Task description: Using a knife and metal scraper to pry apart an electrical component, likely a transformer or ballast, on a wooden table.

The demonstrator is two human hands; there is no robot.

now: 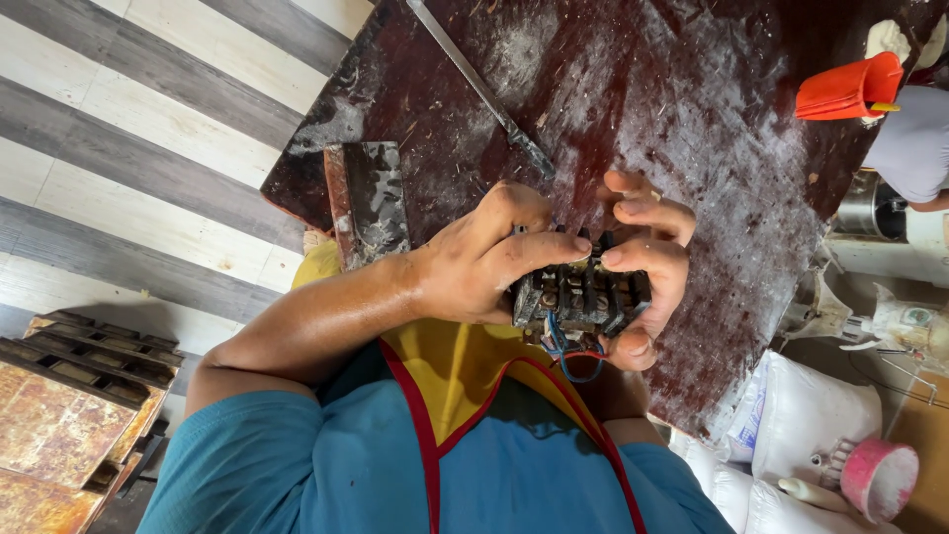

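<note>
While both hands clamp a dark electrical switch block (581, 295) just above the bench (692, 119), the left hand (484, 259) wraps its near end, thumb pressed along the top, and the right hand (647, 267) cups the far end, fingers curled over the terminals, apparently to steady it for inspection. Blue and red wires (573, 358) dangle beneath; a long metal tool (484, 91) lies nearby on the scuffed bench, an orange plastic object (850, 89) at its far corner.

Even, bright daylight; exposure adequate. Soft sheen on the worn tabletop (633, 89), strongest toward the upper middle. Shadows weak and diffuse beneath the hands. Focus sharp at centre; slight softening and wide-angle stretch toward the frame edges.
</note>
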